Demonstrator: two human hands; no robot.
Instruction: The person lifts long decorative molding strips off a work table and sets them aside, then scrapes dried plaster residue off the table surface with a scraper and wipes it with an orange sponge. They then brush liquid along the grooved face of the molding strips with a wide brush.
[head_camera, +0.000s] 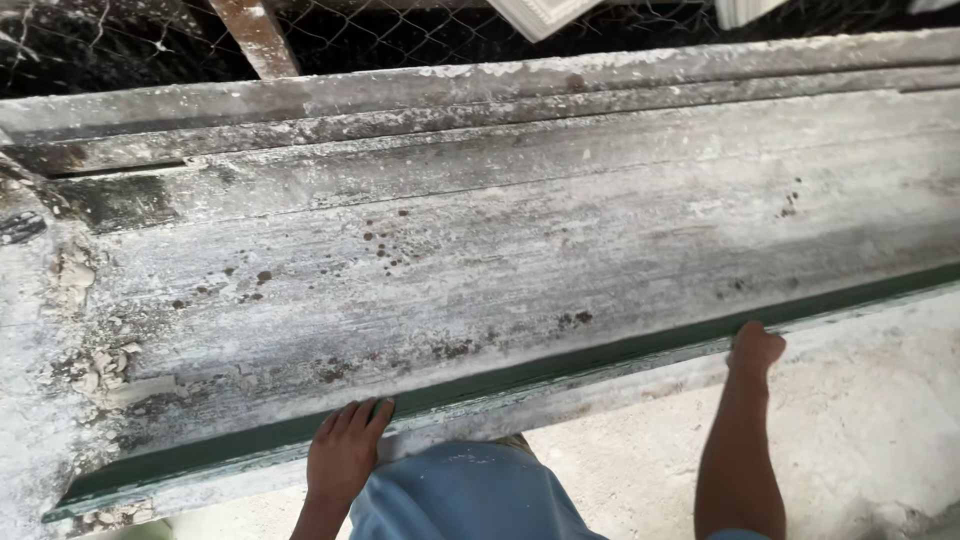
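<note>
1. Left hand (345, 452) is resting on the near edge of the mould (520, 270), fingers together and laid flat over the green lip (500, 375), tips pointing far. Not gripping anything; thumb is hidden under the edge.
2. Right hand (755, 350) is sitting at the same near edge, further right. Fingers are curling over/behind the lip, so only knuckles and back of hand are showing. Looks hooked on the edge, but can't tell how tight.
3. Mould is a long trough-like form w/ stepped ridges, caked in white plaster dust and brown specks. It's running left-near to right-far across the whole view; both ends are getting cut off by the frame, so full length is unknown.
4. Lip is running along the near side as a thin dark-green strip, paint chipping at the left end.
5. Left end of the mould is flaking badly; crusted bits there are too blurry to make out.
6. Both forearms are coming up from the bottom edge, cut off below the elbow.
7. Blue cloth (465, 500) is showing between the arms, near, dusted w/ white spots; only partly in view.
8. Floor (860, 430) near-right is looking pale and dusty.
9. Wire mesh (400, 35) is stretching along the far side, dark behind it. Rusty post (255, 35) is leaning across it; white pieces top-right are cut off, can't tell what they are.
</note>
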